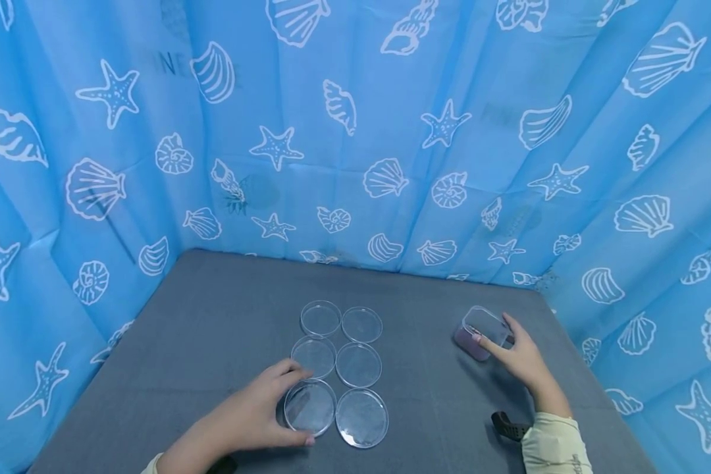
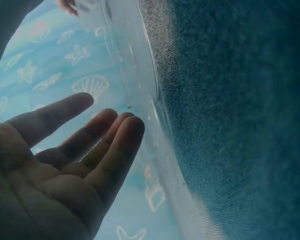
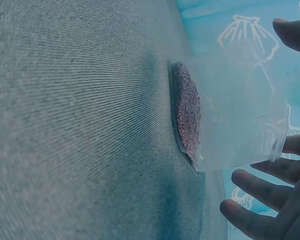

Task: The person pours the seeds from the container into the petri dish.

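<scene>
Between the parted thumb and fingers of the right hand (image 1: 521,359), we see a clear tub (image 3: 240,120) holding purplish grains (image 3: 188,112); whether skin meets plastic, we cannot tell. Well to that grip's left, the left hand (image 1: 266,408), digits also apart, flanks the nearest-left dish (image 1: 311,409) of six. We judge this the tub-handling step, calling next for a firm pinch.
</scene>
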